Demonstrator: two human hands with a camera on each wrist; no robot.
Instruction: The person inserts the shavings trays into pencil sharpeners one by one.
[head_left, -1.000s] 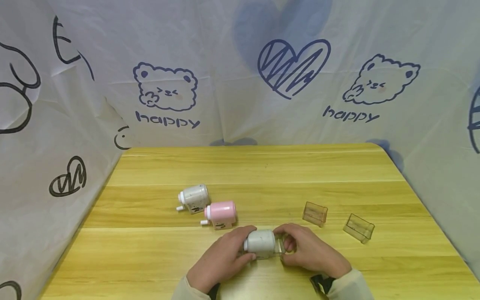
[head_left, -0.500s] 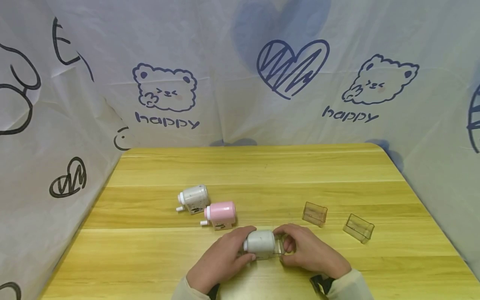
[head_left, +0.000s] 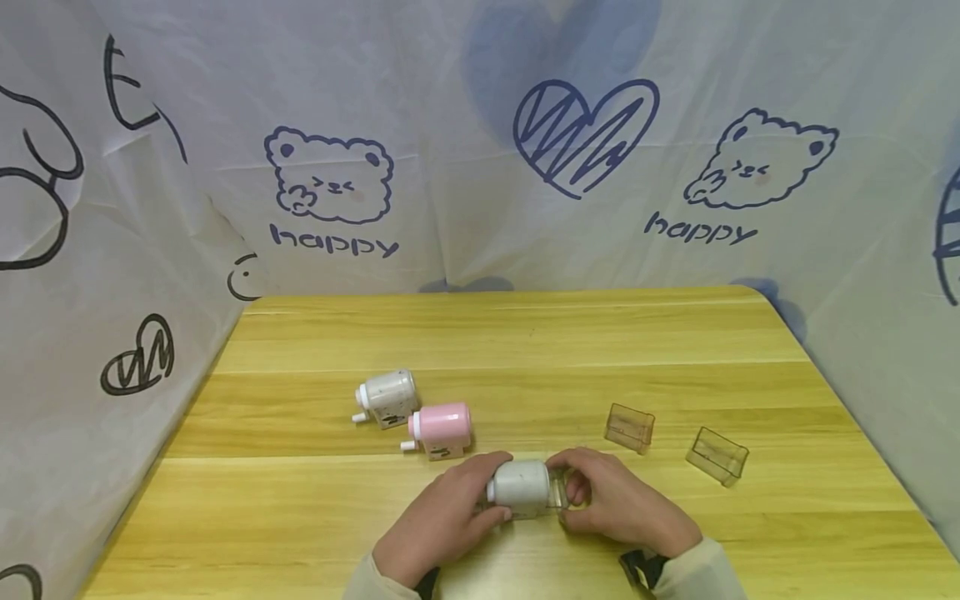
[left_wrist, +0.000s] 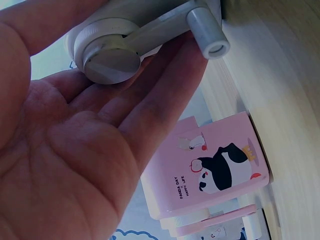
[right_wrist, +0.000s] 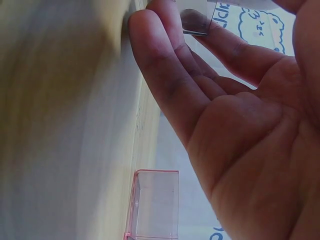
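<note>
A yellow wood-grain worktop [head_left: 525, 333], its far corners rounded, meets white cloth walls [head_left: 457, 183] bearing dark-lined bears [head_left: 333, 175] and hearts [head_left: 588, 137]. At its near side — centrally — the grip of the left hand [head_left: 446, 517] clasps a pale-grey, crank-handled plastic sharpener [head_left: 522, 483]; the right hand [head_left: 626, 504] pinches a transparent plastic box [head_left: 557, 492] at its right end. A pink plastic sharpener [head_left: 445, 427] stands just beyond.

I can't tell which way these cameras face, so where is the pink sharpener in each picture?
Head: the pink sharpener is slightly left of centre, in the lower half, beyond the left hand.
Left wrist: the pink sharpener is right of centre, in the lower half, panda print showing.
Right wrist: not in it; only a pink-edged tray.
Shared landmark: the wooden table, in all three.
</note>
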